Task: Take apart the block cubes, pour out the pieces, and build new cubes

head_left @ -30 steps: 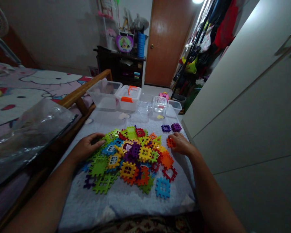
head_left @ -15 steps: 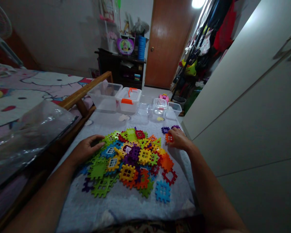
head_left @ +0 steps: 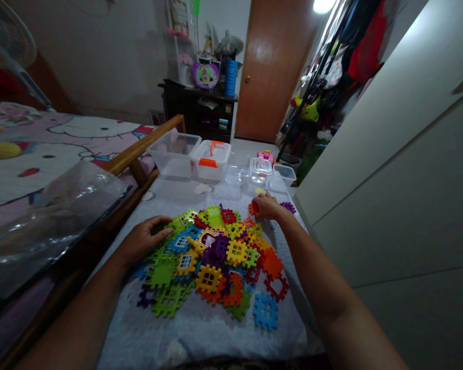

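Note:
A heap of colourful interlocking plastic building blocks (head_left: 208,257) covers the middle of the cloth. My left hand (head_left: 148,237) rests at the heap's left edge, thumb apart from the curved fingers, touching the green blocks (head_left: 181,220) there. Beyond the heap's far right side, my right hand (head_left: 268,206) grips an orange building block (head_left: 253,208), partly hidden by the fingers. A purple block (head_left: 288,206) lies just right of that hand. Nearest me on the right are a light blue window block (head_left: 266,311) and a red frame block (head_left: 277,286).
Along the far edge stand a large clear bin (head_left: 175,154), a lidded box with orange clips (head_left: 212,159) and several small clear containers (head_left: 260,169). A wooden bed rail (head_left: 139,149) and plastic bag (head_left: 69,216) border the left. A white cabinet (head_left: 401,205) closes the right.
My right hand has moved left and slightly away from me, carrying the orange block toward the heap's far side. My left hand stays at the heap. The whole view has shifted slightly.

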### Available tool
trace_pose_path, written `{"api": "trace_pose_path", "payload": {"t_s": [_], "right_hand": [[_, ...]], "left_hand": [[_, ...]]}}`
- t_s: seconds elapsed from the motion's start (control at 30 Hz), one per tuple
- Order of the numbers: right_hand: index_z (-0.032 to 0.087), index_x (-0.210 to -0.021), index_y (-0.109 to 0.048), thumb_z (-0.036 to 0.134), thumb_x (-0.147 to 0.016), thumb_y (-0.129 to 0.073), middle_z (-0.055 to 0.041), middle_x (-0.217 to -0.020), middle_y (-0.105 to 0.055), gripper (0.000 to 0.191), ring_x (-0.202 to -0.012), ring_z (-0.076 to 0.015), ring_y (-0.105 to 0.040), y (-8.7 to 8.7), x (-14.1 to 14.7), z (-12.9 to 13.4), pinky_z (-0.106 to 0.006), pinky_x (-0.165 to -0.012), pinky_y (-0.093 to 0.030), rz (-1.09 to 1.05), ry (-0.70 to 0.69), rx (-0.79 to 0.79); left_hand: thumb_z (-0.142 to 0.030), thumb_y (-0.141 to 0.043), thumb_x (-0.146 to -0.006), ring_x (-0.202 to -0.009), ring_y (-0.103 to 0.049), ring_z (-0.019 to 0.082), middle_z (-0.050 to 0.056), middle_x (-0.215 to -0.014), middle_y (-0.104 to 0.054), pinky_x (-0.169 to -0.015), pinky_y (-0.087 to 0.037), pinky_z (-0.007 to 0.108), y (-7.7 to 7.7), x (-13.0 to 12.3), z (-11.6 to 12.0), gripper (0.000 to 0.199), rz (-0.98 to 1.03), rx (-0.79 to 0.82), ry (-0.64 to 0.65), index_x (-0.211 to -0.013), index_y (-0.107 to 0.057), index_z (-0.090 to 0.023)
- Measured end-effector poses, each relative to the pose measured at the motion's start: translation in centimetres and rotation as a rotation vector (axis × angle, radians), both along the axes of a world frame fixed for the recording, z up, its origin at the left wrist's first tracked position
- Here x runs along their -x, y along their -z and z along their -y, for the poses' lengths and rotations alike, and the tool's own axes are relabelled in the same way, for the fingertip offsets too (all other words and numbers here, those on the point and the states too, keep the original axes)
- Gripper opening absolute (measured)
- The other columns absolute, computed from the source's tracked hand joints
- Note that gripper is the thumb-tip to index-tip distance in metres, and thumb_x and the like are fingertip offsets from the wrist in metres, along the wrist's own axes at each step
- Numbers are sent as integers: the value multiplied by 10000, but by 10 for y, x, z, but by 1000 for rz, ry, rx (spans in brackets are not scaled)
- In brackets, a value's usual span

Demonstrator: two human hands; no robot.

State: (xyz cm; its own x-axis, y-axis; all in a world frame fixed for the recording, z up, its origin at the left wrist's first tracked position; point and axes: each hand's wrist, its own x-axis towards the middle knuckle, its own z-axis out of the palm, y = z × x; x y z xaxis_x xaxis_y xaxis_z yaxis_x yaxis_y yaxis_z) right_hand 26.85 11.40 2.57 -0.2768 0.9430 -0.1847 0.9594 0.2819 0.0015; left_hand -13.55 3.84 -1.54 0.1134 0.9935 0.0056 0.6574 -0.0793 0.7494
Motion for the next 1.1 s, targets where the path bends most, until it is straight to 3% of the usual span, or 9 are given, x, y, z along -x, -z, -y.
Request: {"api": "trace_pose_path", "payload": {"t_s": [0.17,0.23,0.33,0.43,0.57,0.73,0.83,1.0,1.1], "right_hand": [[213,-1325,-567,300,-712,-785,-143,-1365,-553,657,-1239,-323,-505,-8,-15,-1,-419,-996,-419,-56,19,-39],[197,-1338,-551,280,-774,-728,-142,-1347,-570,597,-1218,-286,-532,-16,-27,2,-400,-1002,-429,-150,45,-110],[174,-1246,-603,174,-819,-634,-112,-1155,-669,428,-1023,-215,-628,-24,-45,14,-343,-904,-485,-400,138,-259],[168,-1167,-643,134,-847,-561,-76,-1004,-709,332,-844,-170,-648,-22,-50,31,-298,-790,-501,-520,188,-277],[182,-1123,-682,161,-831,-603,-101,-1151,-696,304,-1056,-234,-603,-11,-38,42,-357,-938,-450,-335,119,-266],[219,-1376,-542,297,-821,-668,-99,-1406,-570,574,-1271,-317,-459,-5,-14,26,-409,-1006,-382,-100,65,-119],[220,-1354,-556,306,-777,-715,-96,-1375,-588,605,-1262,-317,-466,-3,-6,13,-392,-1001,-371,-48,41,-47],[208,-1113,-683,307,-743,-746,-101,-1242,-634,388,-1166,-293,-523,-3,-2,3,-357,-942,-386,2,18,19],[210,-1139,-671,314,-747,-738,-111,-1256,-617,411,-1177,-311,-513,-5,-2,3,-367,-920,-393,26,23,26]], "left_hand": [[-679,-621,-707,-1013,-696,306,93,-1090,-752,-935,-534,391,-4,-2,1,609,-10,-6,-7,-1060,-721,-194],[-676,-622,-705,-997,-701,302,88,-1077,-756,-935,-535,391,-5,-2,1,600,-13,-9,-1,-1052,-724,-198],[-669,-616,-715,-999,-699,299,93,-1088,-751,-948,-528,391,-4,-1,0,601,-24,1,6,-1069,-716,-193],[-666,-613,-723,-1026,-690,298,96,-1113,-743,-962,-517,381,-1,0,-1,608,-28,5,3,-1089,-708,-190],[-668,-624,-711,-1026,-689,298,89,-1103,-747,-961,-517,378,0,-2,-1,603,-18,-3,-13,-1075,-711,-195],[-682,-624,-702,-1006,-693,302,98,-1085,-751,-923,-536,382,-4,-4,1,616,-9,-5,-21,-1058,-715,-188],[-687,-623,-709,-994,-694,304,98,-1075,-754,-911,-536,389,-3,-3,1,616,-23,-12,-16,-1063,-717,-192],[-684,-620,-720,-1000,-695,299,96,-1088,-751,-906,-537,377,-1,-1,0,611,-27,-18,-7,-1073,-720,-196],[-693,-625,-708,-995,-698,301,96,-1087,-751,-916,-536,386,-2,-2,0,621,-26,-13,-16,-1068,-724,-197]]}}
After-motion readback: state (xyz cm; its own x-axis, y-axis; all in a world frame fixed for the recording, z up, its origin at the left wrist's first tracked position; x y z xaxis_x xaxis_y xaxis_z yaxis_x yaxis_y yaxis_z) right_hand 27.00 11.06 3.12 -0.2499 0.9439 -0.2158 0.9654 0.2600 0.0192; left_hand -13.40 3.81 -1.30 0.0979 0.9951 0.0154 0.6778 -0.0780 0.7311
